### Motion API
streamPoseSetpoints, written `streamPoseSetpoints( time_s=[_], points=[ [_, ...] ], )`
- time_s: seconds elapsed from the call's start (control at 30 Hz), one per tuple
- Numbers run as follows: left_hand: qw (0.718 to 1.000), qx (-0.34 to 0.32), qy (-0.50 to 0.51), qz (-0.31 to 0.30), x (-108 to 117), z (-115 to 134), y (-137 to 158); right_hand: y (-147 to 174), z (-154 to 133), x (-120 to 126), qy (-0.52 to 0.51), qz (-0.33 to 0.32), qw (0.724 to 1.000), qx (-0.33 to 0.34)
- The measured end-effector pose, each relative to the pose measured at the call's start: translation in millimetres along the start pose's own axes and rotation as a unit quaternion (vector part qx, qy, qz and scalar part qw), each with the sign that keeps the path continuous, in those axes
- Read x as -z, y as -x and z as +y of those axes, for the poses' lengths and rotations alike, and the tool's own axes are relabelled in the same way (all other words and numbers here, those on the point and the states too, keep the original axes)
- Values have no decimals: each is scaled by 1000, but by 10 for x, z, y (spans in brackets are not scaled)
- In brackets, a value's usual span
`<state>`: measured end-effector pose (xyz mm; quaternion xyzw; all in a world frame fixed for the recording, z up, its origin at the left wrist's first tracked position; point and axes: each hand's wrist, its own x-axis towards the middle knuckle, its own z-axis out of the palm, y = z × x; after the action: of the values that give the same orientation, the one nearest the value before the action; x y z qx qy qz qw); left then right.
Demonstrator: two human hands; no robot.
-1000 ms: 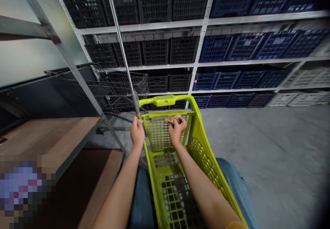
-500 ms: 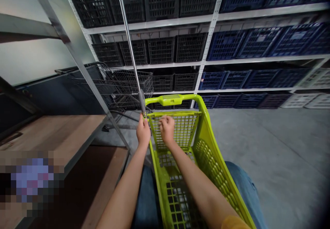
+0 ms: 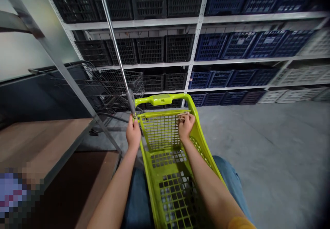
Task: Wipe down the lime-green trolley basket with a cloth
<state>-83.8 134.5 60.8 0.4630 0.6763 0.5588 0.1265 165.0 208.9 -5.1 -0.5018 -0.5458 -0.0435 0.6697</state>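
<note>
A lime-green plastic shopping cart (image 3: 165,113) stands between my knees, its basket opening toward me. My left hand (image 3: 133,133) is closed on the cart's left rim, right at the foot of a metal pole (image 3: 116,45) that rises from that corner. My right hand (image 3: 186,125) is closed at the right end of the top bar of the cart's grid flap (image 3: 161,129). A small crumpled beige cloth (image 3: 183,114) shows between its fingers and the bar. The fingertips of my left hand are partly hidden behind the rim.
White shelving (image 3: 198,30) with black crates (image 3: 151,49) and blue crates (image 3: 212,47) lines the back. A dark wire shopping cart (image 3: 113,81) stands behind the pole. To my left is a metal-framed rack with wooden shelves (image 3: 51,133). Grey floor (image 3: 260,143) lies at right.
My right hand has moved right along the flap's top bar, from near its left part to its right end. My left hand stays on the rim. The view has shifted slightly right.
</note>
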Motion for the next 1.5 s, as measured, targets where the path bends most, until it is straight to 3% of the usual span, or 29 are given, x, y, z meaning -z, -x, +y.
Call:
streamPoseSetpoints(
  time_s=[0.07, 0.13, 0.3, 0.4, 0.47, 0.57, 0.63, 0.7, 0.8, 0.97, 1.07, 1.13, 1.33, 1.4, 1.5],
  points=[
    [1000, 3, -6, -1, -7, 9, 1, 45, 87, 0, 27, -12, 999, -19],
    [1000, 5, -17, 0, -6, 20, 5, 259, 197, 27, 77, -64, 994, -37],
    [1000, -19, -11, 8, -1, 1, 13, 1289, 527, 354, 146, -193, 963, -115],
    [999, -32, -12, 7, 1, -18, 13, 1631, 570, 439, 117, -188, 963, -153],
    [999, -32, -19, 7, 6, -12, 14, 1497, 481, 342, 100, -151, 969, -166],
    [999, -29, -24, 3, 16, 16, 19, 862, 234, 53, 59, -67, 983, -161],
    [999, -26, -23, 4, 18, 34, 23, 410, 84, -119, 2, -18, 992, -125],
    [1000, -22, -19, 6, 12, 41, 24, 159, 22, -195, -14, -3, 996, -93],
    [1000, -22, -13, 8, -5, 28, 21, 332, 149, -91, 32, -63, 995, -69],
    [1000, -28, 4, 8, -15, -5, 9, 1385, 549, 306, 121, -174, 967, -142],
    [1000, -28, 9, 9, -1, -6, 6, 1615, 563, 355, 118, -169, 963, -176],
    [1000, -25, 12, 8, 8, -2, 6, 1414, 451, 262, 98, -118, 970, -189],
    [999, -5, 47, 4, -47, -39, -30, 177, -48, -153, -4, 6, 992, -124],
    [995, 18, 102, -2, -86, -84, -58, 33, -135, -195, -9, 8, 995, -98],
    [985, 22, 171, -25, -114, -155, -83, 121, -145, -153, 11, -22, 998, -49]
  ],
)
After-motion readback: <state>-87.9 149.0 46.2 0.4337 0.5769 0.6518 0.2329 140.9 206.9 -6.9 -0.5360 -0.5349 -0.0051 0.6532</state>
